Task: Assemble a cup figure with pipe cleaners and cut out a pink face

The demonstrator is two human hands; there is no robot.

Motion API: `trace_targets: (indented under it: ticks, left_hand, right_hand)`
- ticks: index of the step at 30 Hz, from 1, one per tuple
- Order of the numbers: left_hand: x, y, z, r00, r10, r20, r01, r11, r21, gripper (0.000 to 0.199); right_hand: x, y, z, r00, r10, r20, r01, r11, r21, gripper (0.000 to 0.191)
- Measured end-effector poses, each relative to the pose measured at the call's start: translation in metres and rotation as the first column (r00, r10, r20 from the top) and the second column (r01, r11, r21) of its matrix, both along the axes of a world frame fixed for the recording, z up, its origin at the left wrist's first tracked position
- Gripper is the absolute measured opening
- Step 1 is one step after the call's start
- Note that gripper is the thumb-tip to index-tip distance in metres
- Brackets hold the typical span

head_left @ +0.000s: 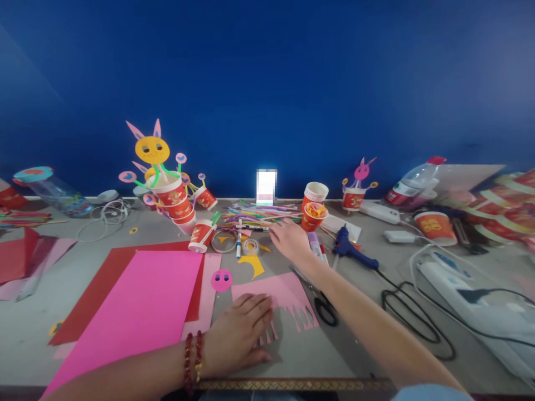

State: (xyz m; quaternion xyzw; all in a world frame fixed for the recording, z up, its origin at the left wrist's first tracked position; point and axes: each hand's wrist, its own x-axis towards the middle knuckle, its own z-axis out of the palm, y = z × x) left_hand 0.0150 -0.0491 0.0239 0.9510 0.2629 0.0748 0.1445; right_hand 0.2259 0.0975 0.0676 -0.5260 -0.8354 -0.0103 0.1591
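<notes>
My left hand (240, 334), a beaded bracelet on its wrist, lies open and palm down on the left part of a light pink paper sheet (288, 287) with cut-outs along its near edge. My right hand (292, 239) reaches forward, fingers stretched out. Its fingertips are at the right end of a black-and-white marker (256, 227); whether they touch it is unclear. Beside that marker is a blue-and-white marker (239, 244). A roll of clear tape (251, 247), a yellow paper scrap (253, 268) and a pink paper face (221, 280) lie between the hands.
Scissors (325, 309) lie under my right forearm. A blue glue gun (355, 249) with its cord and a power strip (472, 306) are at right. Stacked red cups (171, 200) with a yellow bunny face stand at left, behind bright pink paper (137, 306). Pipe cleaners (263, 213) lie behind.
</notes>
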Motion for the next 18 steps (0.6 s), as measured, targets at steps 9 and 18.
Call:
trace_targets:
  ticks: [9,18]
  left_hand:
    - [-0.023,0.038,0.049,0.906,0.176,0.385,-0.272,0.939,0.21,0.047]
    - [-0.013,0.04,0.059,0.925,0.187,0.331,-0.202,0.979,0.011,0.025]
  right_hand:
    - [0.015,-0.062,0.024,0.864,0.222,-0.451,-0.331,0.926,-0.179,0.018]
    - [-0.004,-0.107,0.021,0.341,-0.243,-0.908,-0.564,0.72,-0.405,0.033]
